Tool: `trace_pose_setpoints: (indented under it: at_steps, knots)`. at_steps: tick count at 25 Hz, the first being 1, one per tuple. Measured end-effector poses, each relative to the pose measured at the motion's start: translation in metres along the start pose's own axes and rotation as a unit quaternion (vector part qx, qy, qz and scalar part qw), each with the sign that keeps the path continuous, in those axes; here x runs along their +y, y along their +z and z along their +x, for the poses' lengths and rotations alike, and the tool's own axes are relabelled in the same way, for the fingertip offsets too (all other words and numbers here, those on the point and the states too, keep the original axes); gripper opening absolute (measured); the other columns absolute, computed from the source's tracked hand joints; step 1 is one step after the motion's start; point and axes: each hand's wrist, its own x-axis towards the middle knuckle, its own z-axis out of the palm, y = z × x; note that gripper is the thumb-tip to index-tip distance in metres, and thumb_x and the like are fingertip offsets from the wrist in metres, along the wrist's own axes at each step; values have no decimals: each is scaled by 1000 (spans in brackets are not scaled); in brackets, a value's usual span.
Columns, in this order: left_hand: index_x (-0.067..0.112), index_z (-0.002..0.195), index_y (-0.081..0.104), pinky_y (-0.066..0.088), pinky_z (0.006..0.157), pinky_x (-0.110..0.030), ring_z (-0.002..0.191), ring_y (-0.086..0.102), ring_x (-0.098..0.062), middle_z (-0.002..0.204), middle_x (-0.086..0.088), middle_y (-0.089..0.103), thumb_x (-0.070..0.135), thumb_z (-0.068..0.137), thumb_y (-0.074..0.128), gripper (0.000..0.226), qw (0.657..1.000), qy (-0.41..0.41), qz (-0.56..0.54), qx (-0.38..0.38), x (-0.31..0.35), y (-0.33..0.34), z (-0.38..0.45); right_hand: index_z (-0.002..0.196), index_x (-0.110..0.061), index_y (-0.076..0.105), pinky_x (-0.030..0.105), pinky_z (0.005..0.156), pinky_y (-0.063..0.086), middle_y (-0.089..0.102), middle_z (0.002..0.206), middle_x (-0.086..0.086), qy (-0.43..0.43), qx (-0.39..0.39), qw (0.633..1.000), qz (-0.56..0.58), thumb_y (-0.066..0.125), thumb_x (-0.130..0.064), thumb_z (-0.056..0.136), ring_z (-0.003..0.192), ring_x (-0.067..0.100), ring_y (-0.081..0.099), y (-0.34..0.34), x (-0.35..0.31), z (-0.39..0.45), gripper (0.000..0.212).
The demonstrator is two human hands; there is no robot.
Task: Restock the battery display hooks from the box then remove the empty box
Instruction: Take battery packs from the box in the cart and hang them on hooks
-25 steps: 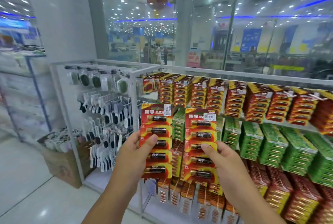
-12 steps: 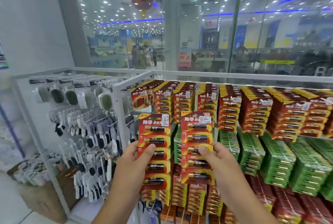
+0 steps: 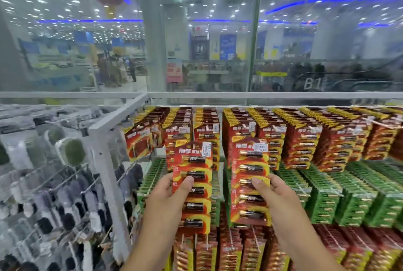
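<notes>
My left hand (image 3: 169,194) grips a red and yellow battery strip pack (image 3: 194,181) by its left edge, thumb across the front. In my right hand (image 3: 272,190) is a second, similar battery strip pack (image 3: 250,170), held by its right edge. Both packs stand upright in front of the battery display. Their tops reach the lower part of the top row of red battery packs (image 3: 270,135) on hooks. A row of green battery packs (image 3: 327,192) hangs below that, and more red packs (image 3: 239,251) hang lower down. The box is out of view.
A white metal frame post (image 3: 106,161) separates the battery rack from a rack of small black and white hanging goods (image 3: 54,194) on the left. A glass wall (image 3: 196,41) rises behind the display, with the store hall beyond.
Both hands have lifted the two packs higher and closer to the top row. The view has swung right and nearer to the rack; the floor and cardboard box at the left are gone.
</notes>
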Motion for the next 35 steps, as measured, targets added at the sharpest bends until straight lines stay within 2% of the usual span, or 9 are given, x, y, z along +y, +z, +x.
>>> trace_pose_setpoints:
  at_steps: [5,8,11,14,19,23,28,32,35]
  knots:
    - [39,120,66,62,87,-35,104,72,-9,113,15,75,65,78,77,50,999,-15,5,-29,7,12,35,158,-16,38,45,119,30,54,137,-8,-21,55,998,2,64,-26,101,145,21,40,9,-6,19,64]
    - [42,136,60,58,99,-51,119,68,-20,129,13,70,82,65,76,82,999,-1,15,-30,5,28,47,159,-16,38,38,112,34,59,131,-13,-40,55,998,-16,67,-33,97,132,16,46,6,-6,37,71]
    - [33,133,63,61,92,-54,107,75,-23,121,8,76,60,84,75,57,1000,-5,-2,-15,6,43,60,162,-20,30,49,122,28,37,164,-1,-51,67,995,-45,66,-41,97,152,23,33,-1,-10,55,78]
    - [32,112,69,64,83,-55,88,79,-25,98,4,81,39,99,67,15,1000,-4,-7,-22,2,54,73,163,-21,29,48,121,29,34,166,-1,-52,58,996,-52,65,-41,99,153,23,32,-10,-5,71,76]
    - [34,103,67,65,77,-53,80,80,-25,90,2,81,35,102,64,3,1000,-6,-8,-6,-2,65,84,161,-20,34,47,120,31,41,160,-2,-53,35,997,-54,65,-38,99,150,22,35,-16,-2,94,71]
    - [36,95,62,64,70,-43,75,79,-17,85,8,81,34,101,65,8,1000,-1,-6,-4,-8,71,95,160,-21,36,43,115,36,50,144,-9,-60,22,995,-78,64,-39,100,143,19,43,-17,5,105,69]
    - [33,106,65,65,76,-47,81,80,-20,92,4,82,36,101,65,6,1000,2,9,-3,-14,72,107,159,-24,39,44,118,38,49,155,-5,-64,15,995,-81,67,-47,93,144,20,45,-23,14,117,75]
    - [40,105,64,65,79,-50,88,79,-20,98,7,81,41,99,66,6,1000,1,18,8,-22,72,117,153,-24,46,25,92,50,60,141,-12,-60,4,995,-80,66,-43,96,126,12,58,-18,19,126,63]
    - [41,115,66,62,88,-54,102,76,-23,111,9,79,58,89,70,31,999,3,48,18,-24,71,125,135,-26,63,39,93,59,71,124,-14,-42,45,994,-95,64,-38,100,113,12,69,-15,19,134,37]
